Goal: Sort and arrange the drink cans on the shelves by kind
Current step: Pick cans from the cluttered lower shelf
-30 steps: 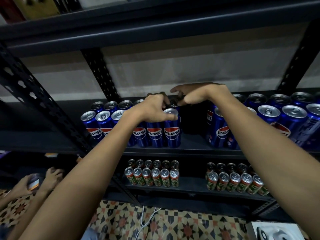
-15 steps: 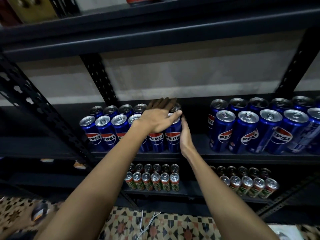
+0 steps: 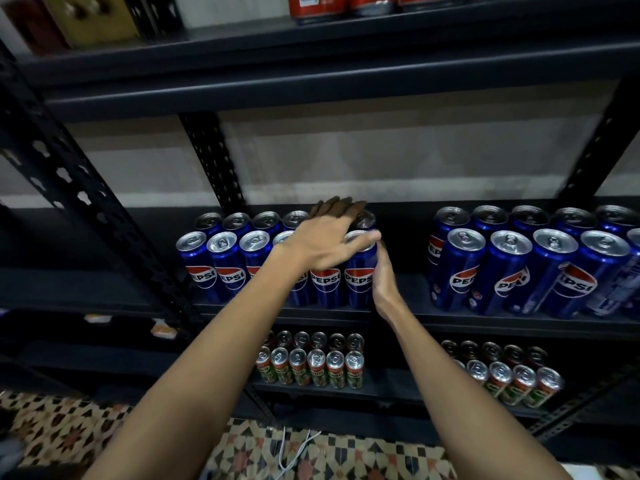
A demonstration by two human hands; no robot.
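Squaring up the left block of Pepsi cans (image 3: 277, 268) on the middle shelf (image 3: 408, 315), the person has both hands at that block's right end, in the centre of the frame. The left hand (image 3: 329, 240) lies flat across the can tops, fingers straight and reaching toward the back row; the right hand (image 3: 382, 271) stands on edge, its open palm pressed against the side of the end can (image 3: 360, 271), fingers straight rather than wrapped round it. The cans stand upright, long axis vertical, in two rows running left to right, so the likely next move is a sideways push toward the left of the frame, and the right hand is the one placed for it. To the right, across a bare gap of shelf, a second Pepsi group (image 3: 526, 268) stands well apart, some cans leaning. Below, rows of green-and-red cans (image 3: 311, 365) fill the lower shelf, and red cans (image 3: 318, 5) show at the top edge. The slotted upright (image 3: 86, 202) at left bounds the block.
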